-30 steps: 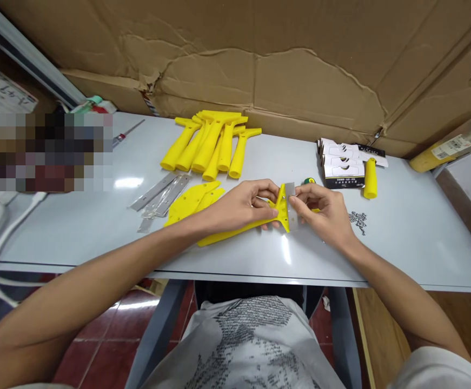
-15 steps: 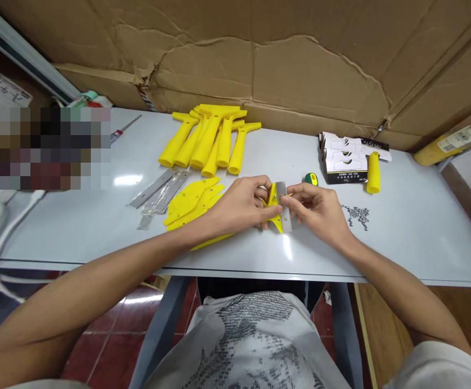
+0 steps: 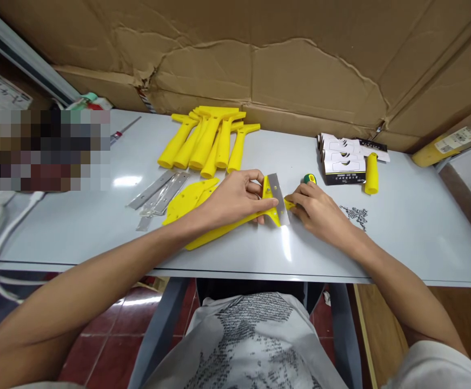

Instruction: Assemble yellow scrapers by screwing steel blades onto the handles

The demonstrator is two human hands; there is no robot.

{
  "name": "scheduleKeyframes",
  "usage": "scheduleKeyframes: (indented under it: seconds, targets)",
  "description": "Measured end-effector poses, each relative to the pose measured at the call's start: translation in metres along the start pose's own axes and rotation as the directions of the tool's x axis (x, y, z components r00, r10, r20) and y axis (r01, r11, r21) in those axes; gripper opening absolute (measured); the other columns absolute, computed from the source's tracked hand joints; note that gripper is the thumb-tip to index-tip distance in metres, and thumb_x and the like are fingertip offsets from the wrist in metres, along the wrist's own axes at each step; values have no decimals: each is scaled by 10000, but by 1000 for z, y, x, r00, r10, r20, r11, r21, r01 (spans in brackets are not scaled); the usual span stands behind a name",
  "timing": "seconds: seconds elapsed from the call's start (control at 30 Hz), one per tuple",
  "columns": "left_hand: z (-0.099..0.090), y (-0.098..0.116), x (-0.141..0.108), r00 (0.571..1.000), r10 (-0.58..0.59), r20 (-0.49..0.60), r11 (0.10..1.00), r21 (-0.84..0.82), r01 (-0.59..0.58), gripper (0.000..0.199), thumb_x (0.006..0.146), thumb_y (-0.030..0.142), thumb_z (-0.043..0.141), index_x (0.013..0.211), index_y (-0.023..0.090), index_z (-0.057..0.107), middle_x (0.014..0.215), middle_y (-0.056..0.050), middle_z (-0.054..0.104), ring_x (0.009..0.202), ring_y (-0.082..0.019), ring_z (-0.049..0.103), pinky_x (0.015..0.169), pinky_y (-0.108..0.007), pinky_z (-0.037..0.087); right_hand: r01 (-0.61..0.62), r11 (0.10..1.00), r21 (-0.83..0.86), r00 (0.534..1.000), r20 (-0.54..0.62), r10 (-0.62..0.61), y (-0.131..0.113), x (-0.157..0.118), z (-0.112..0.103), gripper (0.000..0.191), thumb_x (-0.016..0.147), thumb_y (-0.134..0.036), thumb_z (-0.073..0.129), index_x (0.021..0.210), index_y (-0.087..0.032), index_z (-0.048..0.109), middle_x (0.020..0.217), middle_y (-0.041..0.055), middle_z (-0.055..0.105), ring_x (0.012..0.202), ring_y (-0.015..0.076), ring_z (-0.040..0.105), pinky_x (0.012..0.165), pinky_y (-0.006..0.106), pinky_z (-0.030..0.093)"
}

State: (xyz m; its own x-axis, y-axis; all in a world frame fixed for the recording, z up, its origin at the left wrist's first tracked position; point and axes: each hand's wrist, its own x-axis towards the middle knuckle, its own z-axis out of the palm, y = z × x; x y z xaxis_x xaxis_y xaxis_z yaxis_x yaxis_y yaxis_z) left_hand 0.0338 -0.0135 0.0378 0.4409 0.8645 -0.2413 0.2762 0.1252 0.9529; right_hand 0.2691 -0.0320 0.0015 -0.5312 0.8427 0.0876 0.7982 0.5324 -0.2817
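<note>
Left hand [image 3: 241, 195]: closed on the scraper [image 3: 214, 234] close behind its head, thumb lying over the blade [image 3: 274, 185], other fingers curled beneath and partly hidden. You hold the scraper just in front of you, over the near half of the table [image 3: 413, 237].

Axes: scraper handle runs from near left up toward the right, passing below your left wrist. Blade lies across the head, roughly square to the handle; its far end leans left, its near end right.

Right hand [image 3: 320, 210]: fingers bent and narrow, tips at a small yellow piece [image 3: 289, 204]. Most of the piece is covered by the fingers; cannot tell whether you pinch it or only touch it, nor its full shape.

Key relation: yellow piece sits just right of the blade's outer edge, a narrow strip of tabletop showing between the two. Right hand is the nearer to the piece; left hand has the blade. Right fingertips point left, toward the blade, and are clear of it.

Around the hands: green tool [image 3: 310, 178] just beyond your right knuckles, partly covered; screws [image 3: 359, 216] in a loose pile to the right of that hand; yellow plates [image 3: 184, 204] left of your left hand, beside the spare blades [image 3: 150, 190].
</note>
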Motion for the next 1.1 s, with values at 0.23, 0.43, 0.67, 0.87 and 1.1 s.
scheduleKeyframes:
  seconds: [0.23, 0.43, 0.67, 0.87, 1.1]
  targets:
    - [-1, -3, 2, 1000, 20, 14, 1000, 1, -20, 268, 825, 271, 826, 922, 191, 589, 781, -54, 780, 571, -172, 732, 531, -260, 587, -66, 973, 223, 933, -331, 139, 6, 0, -20, 111, 976, -301, 652, 924, -226, 714, 896, 57, 736, 784, 210, 639, 718, 396, 493]
    - [-2, -1, 0, 1000, 15, -1, 1000, 2, -15, 311, 804, 299, 851, 927, 190, 587, 758, -41, 764, 585, -181, 735, 524, -255, 568, -44, 732, 680, 845, -365, 391, -3, -3, -32, 241, 938, -477, 766, 905, -246, 702, 989, 63, 777, 748, 184, 678, 563, 339, 509]
    - [-2, -2, 1, 1000, 4, 21, 1000, 11, -4, 258, 817, 245, 810, 961, 178, 606, 818, -66, 790, 576, -177, 738, 537, -269, 590, -32, 408, 912, 912, -141, 385, 0, -1, -29, 379, 903, -558, 826, 987, -278, 585, 671, -44, 659, 505, 135, 584, 408, 279, 353]
    - [-1, -2, 1, 999, 15, 37, 1000, 18, -16, 250, 800, 225, 797, 935, 193, 590, 793, -48, 786, 575, -175, 739, 537, -263, 591, -103, 368, 924, 978, 27, 206, -5, -1, -25, 503, 932, -543, 809, 1334, -283, 654, 877, -7, 728, 663, 130, 603, 535, 273, 470]
    - [0, 0, 0, 999, 17, 36, 1000, 14, -18, 240, 791, 199, 774, 928, 198, 577, 793, -38, 786, 570, -166, 733, 545, -259, 591, -106, 397, 912, 963, -6, 271, -6, 0, -24, 565, 821, -506, 911, 1272, -241, 698, 897, 5, 733, 744, 152, 652, 682, 315, 552]
